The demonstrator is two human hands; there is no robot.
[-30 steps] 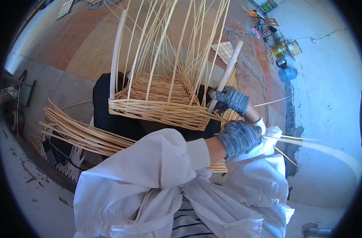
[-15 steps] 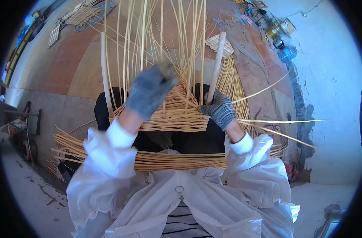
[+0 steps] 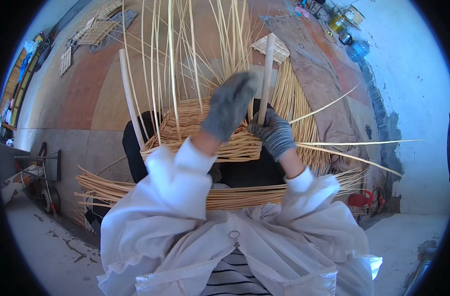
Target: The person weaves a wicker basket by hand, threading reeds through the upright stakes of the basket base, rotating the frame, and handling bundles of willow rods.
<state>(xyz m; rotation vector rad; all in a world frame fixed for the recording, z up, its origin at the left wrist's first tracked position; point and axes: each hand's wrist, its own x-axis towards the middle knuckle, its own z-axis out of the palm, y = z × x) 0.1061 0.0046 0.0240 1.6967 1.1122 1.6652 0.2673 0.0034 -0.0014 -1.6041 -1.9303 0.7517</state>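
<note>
Closest to you, your white jacket [image 3: 185, 251] hung open over a striped shirt [image 3: 237, 276], and a bundle of pale rods [image 3: 244, 199] lay crosswise before your waist. Just beyond it, the wicker basket [image 3: 239, 148] sat over your black-clad lap [image 3: 249, 172], one woven side toward you and its upright stakes [image 3: 172, 59] crowding the space above. Your right hand [image 3: 274, 134], gloved in grey, grasped the basket's corner at the foot of the right post [image 3: 268, 74]; loose rods [image 3: 353, 143] stuck out past it to the right. Your left hand [image 3: 229, 106], also gloved, was raised over the basket's right part, its forearm crossing the near side and hiding some weave; it was blurred, so I could not tell whether it gripped anything. Farther off, a sheaf of rods [image 3: 296, 103] lay at the right, a pale panel [image 3: 271, 48] at its far end. Near the right wall [image 3: 407, 93] stood a blue bottle [image 3: 358, 50] and a yellow container [image 3: 336, 23], any lettering too small to read.
</note>
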